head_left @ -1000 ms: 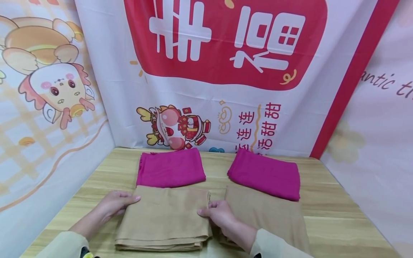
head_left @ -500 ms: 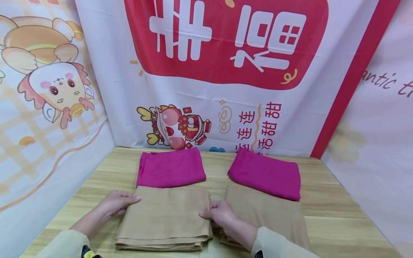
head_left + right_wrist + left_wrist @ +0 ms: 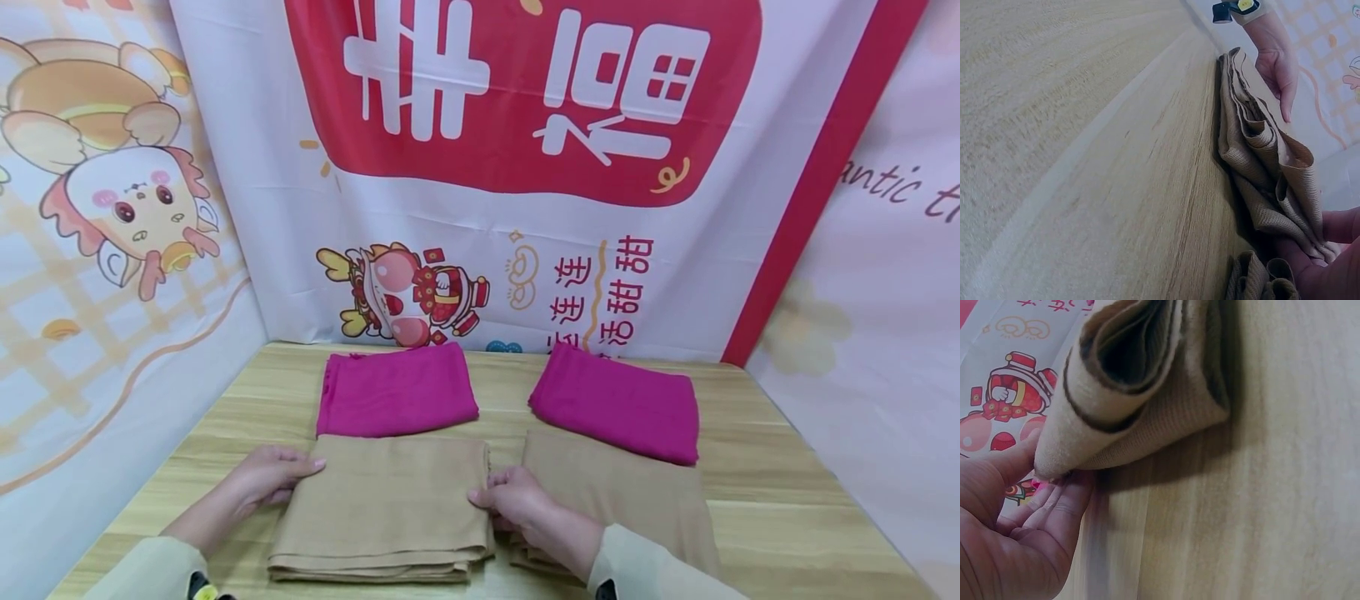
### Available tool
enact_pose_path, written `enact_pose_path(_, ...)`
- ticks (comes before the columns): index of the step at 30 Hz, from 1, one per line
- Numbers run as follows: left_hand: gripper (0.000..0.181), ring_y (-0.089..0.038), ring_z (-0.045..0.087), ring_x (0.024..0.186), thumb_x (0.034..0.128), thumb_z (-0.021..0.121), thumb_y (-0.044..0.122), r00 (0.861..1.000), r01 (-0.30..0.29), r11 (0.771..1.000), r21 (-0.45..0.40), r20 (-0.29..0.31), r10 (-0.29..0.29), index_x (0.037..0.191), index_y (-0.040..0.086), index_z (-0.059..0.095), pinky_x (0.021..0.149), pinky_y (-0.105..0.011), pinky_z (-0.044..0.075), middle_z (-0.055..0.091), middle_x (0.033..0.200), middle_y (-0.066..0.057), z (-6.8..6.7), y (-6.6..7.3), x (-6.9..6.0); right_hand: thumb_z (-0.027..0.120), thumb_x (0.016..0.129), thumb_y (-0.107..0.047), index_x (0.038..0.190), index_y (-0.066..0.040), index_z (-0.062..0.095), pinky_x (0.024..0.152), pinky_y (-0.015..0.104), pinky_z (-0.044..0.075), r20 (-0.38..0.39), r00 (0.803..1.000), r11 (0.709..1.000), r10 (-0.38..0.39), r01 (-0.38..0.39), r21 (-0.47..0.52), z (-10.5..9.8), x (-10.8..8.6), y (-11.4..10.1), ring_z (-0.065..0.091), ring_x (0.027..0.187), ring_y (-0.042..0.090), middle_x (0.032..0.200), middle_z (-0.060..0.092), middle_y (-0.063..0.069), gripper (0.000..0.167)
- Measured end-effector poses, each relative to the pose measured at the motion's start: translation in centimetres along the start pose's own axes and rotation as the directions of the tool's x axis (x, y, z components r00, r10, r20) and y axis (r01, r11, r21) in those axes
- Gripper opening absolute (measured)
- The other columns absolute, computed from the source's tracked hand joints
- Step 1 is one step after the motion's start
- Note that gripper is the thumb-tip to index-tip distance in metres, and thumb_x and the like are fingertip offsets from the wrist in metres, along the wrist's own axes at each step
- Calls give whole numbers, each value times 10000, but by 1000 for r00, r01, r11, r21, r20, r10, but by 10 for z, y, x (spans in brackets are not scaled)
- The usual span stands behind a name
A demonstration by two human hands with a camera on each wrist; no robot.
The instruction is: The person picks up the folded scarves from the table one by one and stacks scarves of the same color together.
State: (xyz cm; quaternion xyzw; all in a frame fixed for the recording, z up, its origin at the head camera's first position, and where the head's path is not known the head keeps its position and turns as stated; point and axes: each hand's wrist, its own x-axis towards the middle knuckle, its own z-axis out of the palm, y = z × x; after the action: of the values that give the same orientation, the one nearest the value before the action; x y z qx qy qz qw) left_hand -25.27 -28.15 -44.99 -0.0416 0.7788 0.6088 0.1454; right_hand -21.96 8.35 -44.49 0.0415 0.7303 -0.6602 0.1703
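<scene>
You are at a booth-like work corner, walled with printed sheets.
Your wood-grain bench [image 3: 780,542] meets a white back sheet [image 3: 292,242] bearing large Chinese characters [image 3: 453,75], turned sideways; a cartoon-printed left sheet [image 3: 112,250] and a lettered right sheet [image 3: 870,292] flank it. Whether home, shop or studio, you cannot tell.
</scene>
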Motion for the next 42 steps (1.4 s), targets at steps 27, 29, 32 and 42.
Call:
enact_pose_path(27, 306, -206, 697, 755, 843, 744, 91, 993, 12, 1000, 1, -118, -12, 1013, -132, 620, 705, -369, 586, 711, 845, -156, 2, 7, -5, 649, 875, -8, 1052, 140, 521, 734, 389, 577, 145, 989, 996, -11, -1, 85, -14, -10, -15, 662, 755, 214, 896, 652, 175, 264)
enact_pose_path(29, 364, -227, 700, 777, 843, 745, 93, 993, 8, 1000, 7, -117, -7, 1058, -161, 598, 715, -380, 585, 708, 873, -183, 1, 7, -5, 645, 879, -7, 1111, 180, 484, 745, 405, 576, 146, 989, 997, -11, -1, 80, -16, -11, -16, 669, 787, 248, 927, 649, 204, 339)
enact_pose_path(32, 397, -244, 702, 805, 849, 740, 94, 993, 6, 1000, 14, -118, -4, 1088, -180, 582, 726, -386, 584, 704, 902, -207, -1, 8, -6, 631, 897, -11, 1155, 211, 449, 772, 432, 570, 156, 988, 997, -14, 3, 73, -19, -11, -16, 671, 857, 305, 964, 645, 234, 385)
enact_pose_path(42, 469, -281, 696, 884, 895, 689, 84, 996, -11, 1000, -16, -89, 10, 1178, -230, 487, 774, -408, 573, 677, 1000, -271, -9, 19, -12, 611, 923, -41, 1151, 200, 525, 848, 468, 543, 203, 979, 1000, -19, 18, 6, -34, -17, -21, 656, 975, 383, 1011, 668, 264, 343)
